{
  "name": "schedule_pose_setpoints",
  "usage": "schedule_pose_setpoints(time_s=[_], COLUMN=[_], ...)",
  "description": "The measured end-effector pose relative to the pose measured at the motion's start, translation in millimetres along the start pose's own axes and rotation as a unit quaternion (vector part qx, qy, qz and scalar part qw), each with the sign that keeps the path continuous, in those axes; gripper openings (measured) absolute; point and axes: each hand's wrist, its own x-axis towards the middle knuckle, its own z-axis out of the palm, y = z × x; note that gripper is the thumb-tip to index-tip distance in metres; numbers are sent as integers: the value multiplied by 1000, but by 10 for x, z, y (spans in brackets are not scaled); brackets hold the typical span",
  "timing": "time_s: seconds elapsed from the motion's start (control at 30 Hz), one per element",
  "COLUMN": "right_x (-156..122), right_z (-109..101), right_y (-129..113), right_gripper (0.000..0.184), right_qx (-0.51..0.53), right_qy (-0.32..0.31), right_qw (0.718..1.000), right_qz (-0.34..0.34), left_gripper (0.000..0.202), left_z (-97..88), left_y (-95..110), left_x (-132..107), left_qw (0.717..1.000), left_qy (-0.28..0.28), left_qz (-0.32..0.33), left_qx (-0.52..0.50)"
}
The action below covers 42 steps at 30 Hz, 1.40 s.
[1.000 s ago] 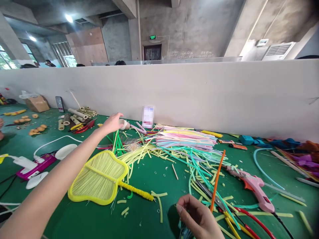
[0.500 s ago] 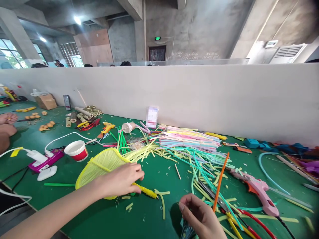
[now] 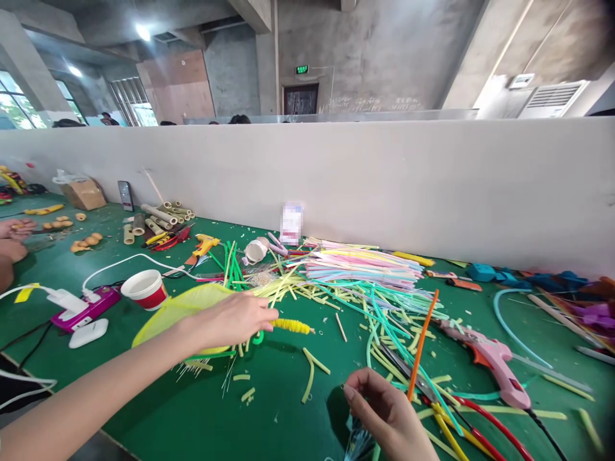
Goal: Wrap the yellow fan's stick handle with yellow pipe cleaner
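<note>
My left hand (image 3: pixel 230 320) is closed on a yellow leaf-shaped straw fan (image 3: pixel 163 317) where the blade meets its fuzzy yellow handle (image 3: pixel 291 326), and holds it tilted above the green table (image 3: pixel 269 416). At the bottom of the view my right hand (image 3: pixel 384 416) is curled shut over a crinkled bit of clear plastic (image 3: pixel 358 443). An orange pipe cleaner (image 3: pixel 419 346) stands slanted just behind that hand. A heap of coloured straws (image 3: pixel 360 269) lies beyond both hands.
A pink glue gun (image 3: pixel 485 358) lies at right. A red-and-white paper cup (image 3: pixel 144 289), a purple power strip (image 3: pixel 81 306) with white plugs and an orange glue gun (image 3: pixel 204 244) lie at left. Another person's hands (image 3: pixel 12 237) work far left. A white partition wall (image 3: pixel 384 186) closes the table's back.
My left hand came back from the far cup area, took hold of the yellow fan and lifted it off the table. The right hand stayed in place.
</note>
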Motion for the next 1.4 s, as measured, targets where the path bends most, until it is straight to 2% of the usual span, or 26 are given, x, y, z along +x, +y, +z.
schedule_pose_setpoints(time_s=[0.1,0.23,0.3,0.37,0.4,0.47,0.57,0.67,0.73,0.8,0.87,0.9,0.97,1.0,1.07,1.13,1.23,1.33,1.4], right_x=[-6,-22,-35,-52,-59,-70,-73,-64,-57,-54,-54,-55,-57,-57,-52,-42,-24,-17,-23], right_z=[-44,-84,-65,-25,-3,29,38,21,12,7,2,-3,-16,-24,-42,-59,-78,-92,-100], right_y=[-36,-87,-101,-104,-102,-96,-83,-64,-51,-40,-36,-36,-42,-46,-58,-69,-71,-58,-54], right_gripper=[49,46,45,43,42,41,42,44,45,46,46,46,45,44,44,43,43,42,41], right_qx=[-19,-56,-69,-80,-83,-87,-87,-84,-79,-76,-71,-69,-63,-62,-67,-77,-86,-84,-76], right_qy=[-16,-51,-47,-31,-22,-10,-8,0,9,16,21,24,26,25,10,-11,-26,-21,-15], right_qw=[1000,997,996,996,996,996,996,996,997,997,997,997,997,998,998,997,996,996,997], right_qz=[0,-4,-4,-11,-15,-22,-19,-19,-18,-16,-17,-19,-20,-20,-18,-15,-15,-18,-19], left_gripper=[25,26,28,28,27,24,24,27,21,19,23,25,26,29,30,22,16,17,15], left_z=[-428,-972,-1138,-1162,-1109,-869,-276,307,532,584,503,437,309,266,246,312,489,614,618], left_y=[-129,-303,-335,-298,-249,-97,207,463,544,531,410,306,21,-149,-500,-803,-1073,-1151,-1146], left_x=[-19,-151,-210,-224,-211,-152,-26,93,149,161,113,64,-71,-151,-310,-444,-563,-608,-621], left_qw=[999,988,981,980,982,989,997,994,995,995,997,997,986,974,949,928,920,919,918], left_qy=[44,136,159,164,159,136,66,45,46,43,50,63,101,116,132,127,106,98,101], left_qz=[-18,-74,-105,-106,-96,-61,23,55,58,72,61,32,-133,-194,-280,-343,-371,-378,-379], left_qx=[8,21,25,24,21,20,44,80,71,50,17,-9,12,33,62,76,67,53,49])
